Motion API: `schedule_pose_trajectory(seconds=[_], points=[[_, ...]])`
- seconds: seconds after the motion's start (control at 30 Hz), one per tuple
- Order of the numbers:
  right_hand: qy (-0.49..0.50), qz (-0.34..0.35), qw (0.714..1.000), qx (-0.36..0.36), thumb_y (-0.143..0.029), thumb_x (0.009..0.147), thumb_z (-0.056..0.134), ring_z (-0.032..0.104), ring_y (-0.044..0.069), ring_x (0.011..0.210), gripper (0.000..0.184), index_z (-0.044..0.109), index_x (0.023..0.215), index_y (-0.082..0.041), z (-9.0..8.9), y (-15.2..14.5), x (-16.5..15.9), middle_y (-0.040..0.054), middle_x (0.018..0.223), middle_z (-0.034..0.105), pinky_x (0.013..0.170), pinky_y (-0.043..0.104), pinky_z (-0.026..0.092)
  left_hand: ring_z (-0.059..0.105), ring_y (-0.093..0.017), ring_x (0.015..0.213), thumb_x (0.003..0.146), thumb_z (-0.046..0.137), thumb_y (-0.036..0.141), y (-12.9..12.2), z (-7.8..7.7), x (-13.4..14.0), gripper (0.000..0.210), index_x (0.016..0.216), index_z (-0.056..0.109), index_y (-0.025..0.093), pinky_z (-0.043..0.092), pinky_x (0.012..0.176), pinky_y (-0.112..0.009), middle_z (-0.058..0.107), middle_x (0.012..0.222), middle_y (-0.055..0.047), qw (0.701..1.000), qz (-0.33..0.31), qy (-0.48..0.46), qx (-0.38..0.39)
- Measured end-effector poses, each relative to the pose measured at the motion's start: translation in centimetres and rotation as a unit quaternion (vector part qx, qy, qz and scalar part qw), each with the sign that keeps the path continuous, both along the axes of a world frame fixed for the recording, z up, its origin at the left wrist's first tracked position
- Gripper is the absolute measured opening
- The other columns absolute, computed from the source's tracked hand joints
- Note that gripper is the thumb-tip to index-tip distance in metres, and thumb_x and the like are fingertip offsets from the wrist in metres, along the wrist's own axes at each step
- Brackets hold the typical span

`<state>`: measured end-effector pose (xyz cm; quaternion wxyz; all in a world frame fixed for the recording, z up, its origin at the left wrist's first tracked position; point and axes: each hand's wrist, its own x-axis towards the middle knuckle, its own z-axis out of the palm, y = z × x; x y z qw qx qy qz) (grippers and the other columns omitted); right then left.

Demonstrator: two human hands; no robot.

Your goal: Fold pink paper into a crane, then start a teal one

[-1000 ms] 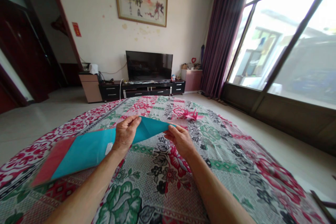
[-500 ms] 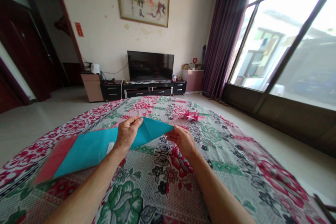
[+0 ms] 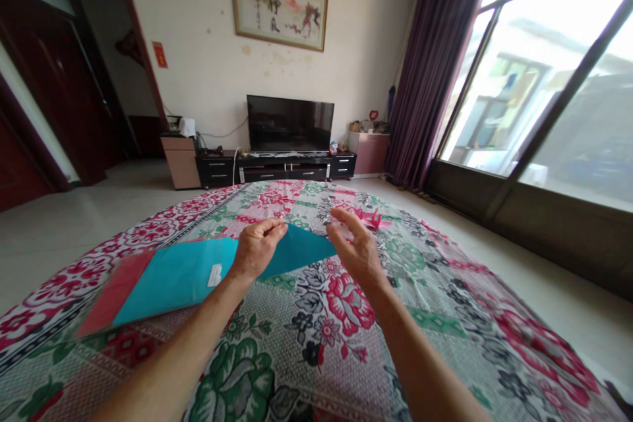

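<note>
A folded sheet of blue paper is pinched at its upper left corner by my left hand. Its pointed end reaches right, to beside my right hand. That hand is open, thumb and fingers apart, and whether its edge touches the paper's tip I cannot tell. Left of my left hand lies a clear packet of blue and red paper with a small white label. Behind my right hand sits a pink folded paper figure, partly covered by the fingers.
Everything rests on a flowered cloth over a large rounded table. Beyond it stand a low black cabinet and a television. A purple curtain and a window are on the right.
My right hand has let go of the blue paper's tip and opened its fingers. The left hand keeps its pinch. The view has shifted slightly left.
</note>
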<state>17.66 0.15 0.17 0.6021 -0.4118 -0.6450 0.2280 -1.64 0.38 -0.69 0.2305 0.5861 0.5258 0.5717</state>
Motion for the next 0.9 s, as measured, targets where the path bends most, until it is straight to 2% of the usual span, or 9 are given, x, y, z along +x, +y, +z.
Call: schedule_pose_trajectory(seconds=[0.1, 0.3, 0.5, 0.67, 0.77, 0.83, 0.9], points=[[-0.116, 0.030, 0.991, 0.060, -0.025, 0.075, 0.059, 0.057, 0.022, 0.098, 0.027, 0.067, 0.101, -0.024, 1.0, -0.9, -1.4, 0.0070, 0.103, 0.066, 0.091, 0.040, 0.038, 0.060, -0.018, 0.070, 0.072, 0.060, 0.038, -0.5, 0.3, 0.6, 0.025, 0.081, 0.072, 0.018, 0.044, 0.062, -0.024, 0.070, 0.072, -0.001, 0.999, -0.017, 0.040, -0.002], [-0.208, 0.045, 0.975, 0.060, -0.023, 0.075, 0.059, 0.059, 0.021, 0.084, 0.023, 0.068, 0.096, -0.025, 0.1, -1.2, -2.5, 0.0051, 0.090, 0.069, 0.083, 0.039, 0.038, 0.063, -0.019, 0.079, 0.075, 0.057, 0.033, -1.3, 0.6, 1.3, 0.023, 0.087, 0.073, 0.022, 0.046, 0.071, -0.026, 0.072, 0.082, -0.001, 0.993, -0.092, 0.073, 0.005], [-0.169, 0.074, 0.983, -0.003, -0.022, 0.072, 0.056, 0.059, 0.017, 0.066, 0.020, 0.071, 0.084, -0.025, -0.6, -0.4, -2.1, -0.0007, 0.071, 0.068, 0.059, 0.027, 0.039, 0.063, -0.020, 0.078, 0.073, 0.059, 0.030, -1.7, 0.7, 1.7, 0.019, 0.083, 0.074, 0.024, 0.047, 0.071, -0.029, 0.072, 0.080, -0.001, 0.989, -0.134, 0.068, -0.007], [-0.161, 0.110, 0.980, -0.040, -0.023, 0.071, 0.056, 0.056, 0.015, 0.065, 0.019, 0.072, 0.081, -0.024, -1.0, 0.1, -1.8, -0.0027, 0.069, 0.066, 0.058, 0.026, 0.039, 0.063, -0.019, 0.073, 0.072, 0.060, 0.030, -1.7, 0.8, 1.6, 0.019, 0.083, 0.073, 0.022, 0.047, 0.066, -0.028, 0.071, 0.077, -0.002, 0.985, -0.158, 0.068, -0.028], [-0.130, 0.119, 0.983, -0.058, -0.026, 0.070, 0.058, 0.052, 0.014, 0.061, 0.014, 0.072, 0.074, -0.023, -0.9, 0.4, -0.9, -0.0029, 0.064, 0.064, 0.055, 0.025, 0.037, 0.063, -0.018, 0.071, 0.071, 0.062, 0.036, -1.4, 0.9, 1.0, 0.027, 0.091, 0.070, 0.019, 0.048, 0.066, -0.029, 0.071, 0.078, -0.004, 0.986, -0.154, 0.027, -0.053], [-0.112, 0.100, 0.986, -0.076, -0.027, 0.070, 0.059, 0.049, 0.013, 0.058, 0.013, 0.071, 0.069, -0.021, -0.8, 0.7, -0.1, -0.0023, 0.061, 0.062, 0.054, 0.025, 0.036, 0.063, -0.018, 0.071, 0.073, 0.059, 0.041, -1.1, 0.9, 0.2, 0.035, 0.098, 0.067, 0.017, 0.048, 0.066, -0.029, 0.070, 0.077, -0.005, 0.986, -0.144, -0.014, -0.085], [-0.062, 0.077, 0.991, -0.086, -0.030, 0.069, 0.061, 0.046, 0.012, 0.055, 0.014, 0.070, 0.071, -0.020, -0.8, 1.0, 0.6, -0.0023, 0.060, 0.060, 0.052, 0.025, 0.035, 0.064, -0.019, 0.075, 0.075, 0.054, 0.050, -0.8, 0.7, -0.5, 0.040, 0.091, 0.068, 0.016, 0.047, 0.064, -0.028, 0.069, 0.083, -0.008, 0.982, -0.134, -0.029, -0.131]])
